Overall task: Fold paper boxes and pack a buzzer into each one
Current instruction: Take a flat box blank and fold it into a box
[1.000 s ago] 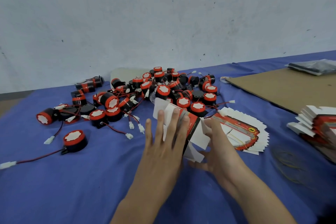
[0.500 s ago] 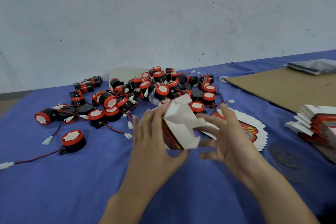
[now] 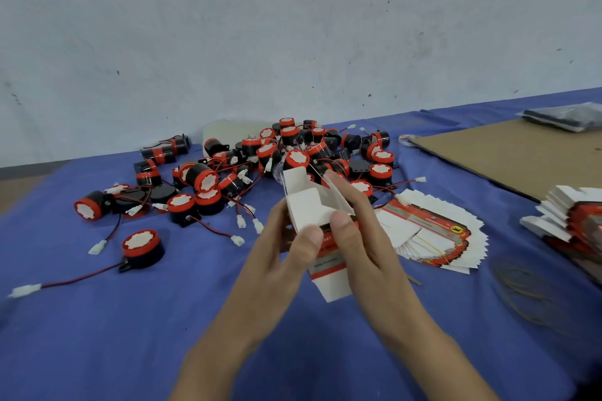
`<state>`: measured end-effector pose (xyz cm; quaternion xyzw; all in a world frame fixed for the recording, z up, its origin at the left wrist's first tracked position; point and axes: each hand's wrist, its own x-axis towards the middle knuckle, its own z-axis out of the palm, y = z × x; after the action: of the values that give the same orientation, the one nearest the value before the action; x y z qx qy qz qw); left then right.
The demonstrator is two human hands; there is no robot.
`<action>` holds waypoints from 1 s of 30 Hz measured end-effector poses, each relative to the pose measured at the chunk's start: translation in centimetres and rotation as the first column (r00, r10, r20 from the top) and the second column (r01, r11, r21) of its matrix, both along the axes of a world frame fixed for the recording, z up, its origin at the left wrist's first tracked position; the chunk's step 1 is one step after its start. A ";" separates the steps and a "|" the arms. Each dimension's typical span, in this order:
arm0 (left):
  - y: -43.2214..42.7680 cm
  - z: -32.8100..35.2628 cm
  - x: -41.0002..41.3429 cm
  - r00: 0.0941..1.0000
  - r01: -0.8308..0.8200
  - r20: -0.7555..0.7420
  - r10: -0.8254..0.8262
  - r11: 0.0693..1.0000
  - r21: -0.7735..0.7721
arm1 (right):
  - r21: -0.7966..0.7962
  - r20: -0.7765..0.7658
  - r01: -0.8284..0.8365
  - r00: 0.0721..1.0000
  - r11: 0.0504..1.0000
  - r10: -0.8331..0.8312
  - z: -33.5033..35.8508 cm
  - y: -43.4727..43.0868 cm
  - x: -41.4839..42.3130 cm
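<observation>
Table under blue cloth carries everything. A heap of buzzers, red-capped with trailing wires, sprawls by the far edge, straight beyond the hands. A fan of flat box blanks lies just beside them, toward the right edge. Over the table's middle both hands grip one half-formed paper box: the left hand pinches its left wall, thumb on the white panel, and the right hand clasps its right side, thumb on the front. The box's long axis runs from near edge to far edge, white flaps open toward the heap. A lone buzzer sits toward the left edge, nearer the left hand, so that hand looks the likelier to fetch one.
</observation>
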<state>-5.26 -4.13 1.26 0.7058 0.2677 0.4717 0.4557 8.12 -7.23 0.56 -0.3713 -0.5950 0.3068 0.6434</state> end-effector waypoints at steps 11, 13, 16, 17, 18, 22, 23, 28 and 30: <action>-0.3 -0.2 -0.1 0.997 -0.011 0.077 0.014 0.999 -0.032 | 0.049 0.136 0.172 0.975 0.984 -0.177 -0.5 0.2 -1.0; -0.2 -0.1 -0.1 0.993 0.020 0.120 -0.011 0.997 -0.075 | 0.029 0.124 0.135 0.983 0.990 -0.138 -0.6 0.3 -0.8; -0.3 0.0 -0.1 0.990 0.056 0.134 -0.045 0.995 -0.077 | 0.062 0.131 0.080 0.988 0.995 -0.087 -0.8 0.2 -0.4; -0.3 0.0 0.0 0.991 0.045 0.130 -0.036 0.997 -0.070 | 0.087 0.168 0.078 0.982 0.993 -0.092 -0.8 0.1 -0.4; -0.3 0.0 0.2 0.992 0.029 0.121 -0.022 0.998 -0.060 | 0.110 0.225 0.088 0.968 0.990 -0.111 -0.9 0.0 -0.4; -0.1 -0.4 0.3 0.997 -0.047 0.068 0.047 0.999 -0.001 | 0.104 0.375 0.166 0.907 0.981 -0.193 -1.5 -0.1 -0.4; 0.1 -0.4 0.3 0.996 -0.011 0.086 0.013 1.000 -0.025 | 0.106 0.372 0.202 0.900 0.974 -0.228 -1.5 -0.1 -0.2; 0.9 0.5 0.7 0.956 0.195 0.282 -0.082 0.896 -0.399 | 0.166 0.339 0.334 0.865 0.928 -0.371 -1.1 -0.2 0.9; 0.7 0.3 0.9 0.953 0.213 0.292 -0.084 0.870 -0.445 | 0.195 0.366 0.344 0.843 0.919 -0.394 -1.0 -0.4 0.9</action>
<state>-4.34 -3.46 1.55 0.5232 0.2558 0.4451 0.6802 9.03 -7.59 -0.43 -0.4936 -0.6481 0.0584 0.5770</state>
